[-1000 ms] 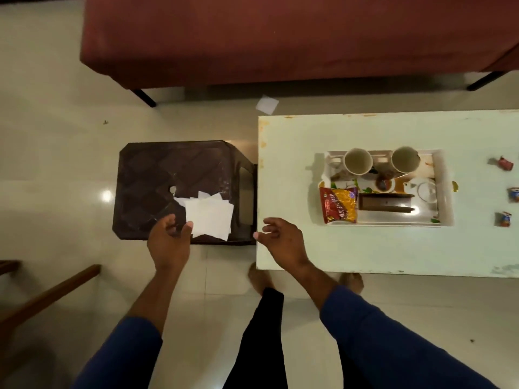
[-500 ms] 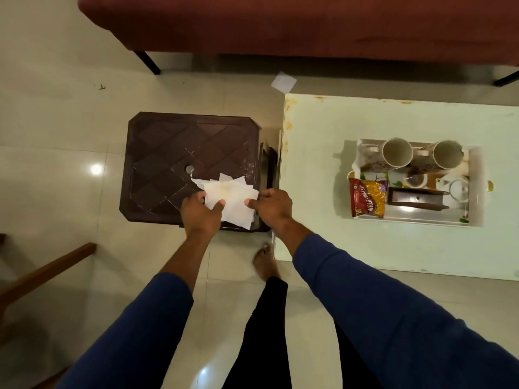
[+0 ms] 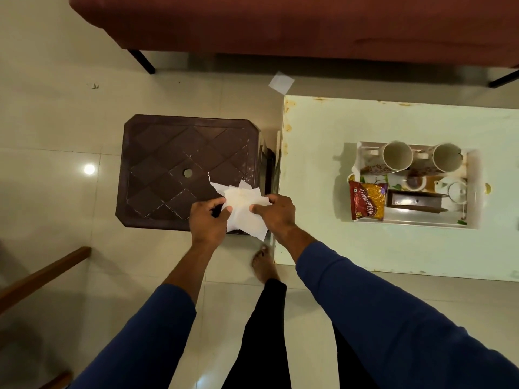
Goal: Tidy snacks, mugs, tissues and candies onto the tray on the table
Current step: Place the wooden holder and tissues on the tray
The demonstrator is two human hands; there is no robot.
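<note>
Both hands are on the paper. The left hand [image 3: 207,217] has its thumb and curled fingers pinching the near-left edge of the tissues [image 3: 243,206], and the right hand [image 3: 276,211] pinches the right edge, thumb on top, fingers tucked under the sheets. Blue sleeves run back from both wrists toward the camera, and a bare foot [image 3: 264,263] stands on the pale tiled floor below the hands, just beside the near corner of the table.

The tissues are a loose, fanned stack of thin white sheets, corners sticking out at several angles. They sit over the near-right corner of a dark brown plastic stool [image 3: 185,169], and whether they are lifted clear of it or resting on it is hard to tell. The stool top has a diamond pattern and a small round hole at its centre.

Out to the right, the pale green table [image 3: 337,248] with rusty chipped edges stands just beside the stool. On it lies the white tray [image 3: 474,189]. At the tray's near-left corner lies a red and yellow snack packet [image 3: 366,200]. Beside that, a dark brown box [image 3: 412,202]. Toward the far rim, two cream mugs [image 3: 397,156] lie tipped with their mouths facing up at the camera. A small white teapot [image 3: 452,189] sits at the right side.

Farther off, a single white tissue [image 3: 280,82] lies on the floor past the table's far corner, in front of a maroon sofa [image 3: 309,26] on black legs.
</note>
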